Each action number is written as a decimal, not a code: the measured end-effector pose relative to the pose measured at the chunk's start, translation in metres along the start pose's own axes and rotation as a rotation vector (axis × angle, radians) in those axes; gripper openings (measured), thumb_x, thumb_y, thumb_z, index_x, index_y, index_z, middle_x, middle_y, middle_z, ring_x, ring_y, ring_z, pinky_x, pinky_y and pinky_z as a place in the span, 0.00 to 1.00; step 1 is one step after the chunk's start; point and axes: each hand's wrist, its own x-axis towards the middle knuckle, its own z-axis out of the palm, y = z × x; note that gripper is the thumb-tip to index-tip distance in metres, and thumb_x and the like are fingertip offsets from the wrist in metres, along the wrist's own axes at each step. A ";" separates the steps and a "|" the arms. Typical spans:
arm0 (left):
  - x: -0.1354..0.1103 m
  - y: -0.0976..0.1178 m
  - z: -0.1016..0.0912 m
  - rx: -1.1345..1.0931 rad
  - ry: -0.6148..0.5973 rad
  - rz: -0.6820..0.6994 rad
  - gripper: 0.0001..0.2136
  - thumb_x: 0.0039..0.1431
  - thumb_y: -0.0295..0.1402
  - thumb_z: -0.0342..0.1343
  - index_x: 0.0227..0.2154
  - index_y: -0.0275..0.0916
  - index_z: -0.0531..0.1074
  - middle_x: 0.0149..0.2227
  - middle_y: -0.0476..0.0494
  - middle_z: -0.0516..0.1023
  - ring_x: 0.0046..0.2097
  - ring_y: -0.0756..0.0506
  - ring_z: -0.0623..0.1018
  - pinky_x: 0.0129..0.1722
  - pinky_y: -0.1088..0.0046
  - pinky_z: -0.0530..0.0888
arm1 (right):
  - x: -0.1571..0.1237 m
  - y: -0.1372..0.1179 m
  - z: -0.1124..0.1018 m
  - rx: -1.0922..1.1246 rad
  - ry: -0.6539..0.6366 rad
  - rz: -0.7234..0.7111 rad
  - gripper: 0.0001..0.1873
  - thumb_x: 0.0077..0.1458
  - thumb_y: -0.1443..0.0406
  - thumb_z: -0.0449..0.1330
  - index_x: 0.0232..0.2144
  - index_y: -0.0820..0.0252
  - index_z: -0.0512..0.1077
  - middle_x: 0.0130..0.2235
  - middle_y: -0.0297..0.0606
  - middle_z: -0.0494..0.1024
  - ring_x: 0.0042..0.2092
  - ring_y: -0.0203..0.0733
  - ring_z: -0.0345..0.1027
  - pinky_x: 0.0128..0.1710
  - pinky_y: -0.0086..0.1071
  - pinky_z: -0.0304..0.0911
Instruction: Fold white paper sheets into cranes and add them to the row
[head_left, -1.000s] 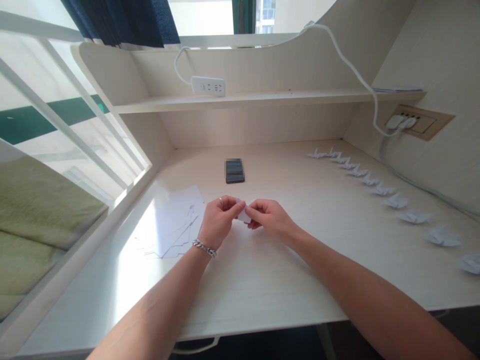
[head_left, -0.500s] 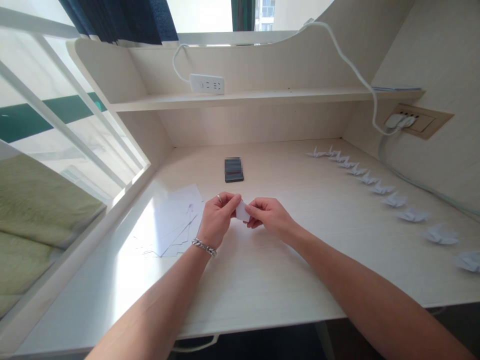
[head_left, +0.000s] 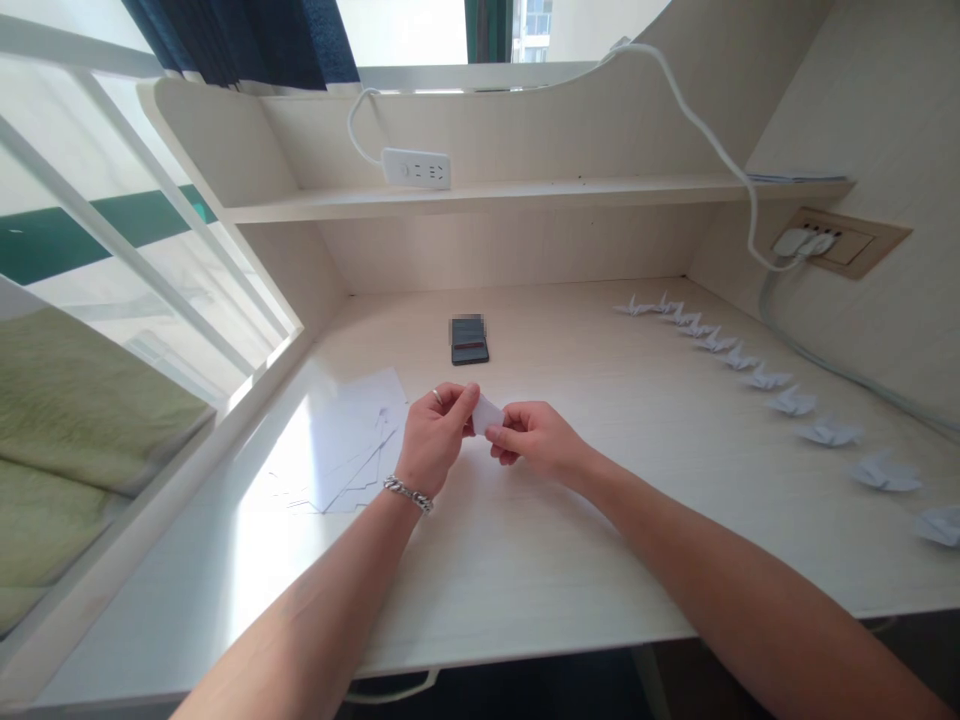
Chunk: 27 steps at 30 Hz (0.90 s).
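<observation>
White paper piece [head_left: 487, 416]: small, held up between both hands just over the tabletop [head_left: 525, 570]; its creases are too fine to make out from this view.

Left hand [head_left: 437, 430]: pinching the paper's left side, thumb on the near face and the other fingers curled behind. It would serve well as the steady side – firm enough to stop any slip, gentle enough not to dent the edge.

Right hand [head_left: 536, 438]: pinching the lower right part, thumb in front, fingers tucked behind. Light fingertip pressure seems best here, so that the layers, if there are any, do not skew.

Edges and corners: lining them up before pressing anything flat is, I'd judge, what matters most; on so small a piece even a slight offset would spread through the folding.

Tabletop: hard and pale beneath the hands – a good backing should a crease need sharpening with a nail.

Bird-shaped folded papers [head_left: 827, 432]: set in a row along the right side, apart from the right forearm; keeping that elbow in would spare them a knock.

Loose sheets [head_left: 352, 425]: lying on the left, near the left wrist, partly in glare; the chain bracelet [head_left: 409, 494] could catch them if the arm drifts outward.

Dark flat device [head_left: 469, 347]: beyond the hands, out of their way.
</observation>
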 end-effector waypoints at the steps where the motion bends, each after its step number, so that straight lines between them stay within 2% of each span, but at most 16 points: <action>1: 0.000 0.000 0.000 0.000 -0.009 -0.001 0.17 0.49 0.46 0.65 0.24 0.36 0.72 0.23 0.50 0.72 0.25 0.51 0.71 0.28 0.72 0.72 | 0.000 0.000 -0.001 -0.003 0.002 0.000 0.14 0.49 0.59 0.65 0.22 0.61 0.68 0.23 0.35 0.76 0.25 0.34 0.68 0.28 0.30 0.64; 4: 0.000 -0.002 -0.002 -0.013 -0.048 -0.005 0.18 0.52 0.47 0.63 0.25 0.35 0.73 0.23 0.49 0.72 0.26 0.51 0.71 0.28 0.73 0.71 | 0.000 -0.001 -0.003 0.002 0.015 -0.003 0.14 0.50 0.57 0.65 0.23 0.61 0.69 0.25 0.36 0.77 0.26 0.35 0.70 0.28 0.30 0.65; 9: 0.000 -0.002 -0.002 -0.041 -0.111 -0.002 0.14 0.51 0.41 0.66 0.29 0.34 0.76 0.24 0.48 0.74 0.27 0.52 0.72 0.30 0.75 0.71 | 0.000 -0.002 -0.006 0.092 0.188 -0.147 0.17 0.48 0.57 0.67 0.38 0.59 0.73 0.29 0.35 0.79 0.32 0.39 0.73 0.31 0.32 0.68; 12: -0.002 -0.002 -0.003 -0.096 -0.183 0.010 0.13 0.51 0.39 0.66 0.36 0.36 0.77 0.28 0.47 0.77 0.30 0.51 0.74 0.33 0.73 0.73 | 0.000 -0.003 -0.006 0.121 0.212 -0.201 0.20 0.47 0.57 0.68 0.42 0.58 0.75 0.29 0.35 0.79 0.32 0.39 0.72 0.32 0.33 0.68; 17: -0.003 -0.001 -0.004 -0.147 -0.250 0.049 0.15 0.52 0.37 0.65 0.42 0.40 0.76 0.31 0.47 0.79 0.32 0.50 0.76 0.36 0.71 0.74 | 0.001 -0.004 -0.004 0.199 0.240 -0.223 0.19 0.44 0.58 0.70 0.40 0.56 0.79 0.30 0.35 0.81 0.31 0.38 0.72 0.31 0.33 0.68; 27: -0.005 0.005 -0.002 -0.194 -0.238 0.040 0.14 0.49 0.36 0.68 0.38 0.39 0.75 0.27 0.51 0.76 0.28 0.52 0.75 0.33 0.72 0.74 | 0.001 -0.004 -0.001 0.199 0.256 -0.242 0.16 0.43 0.59 0.70 0.37 0.55 0.82 0.32 0.37 0.82 0.31 0.39 0.72 0.30 0.35 0.69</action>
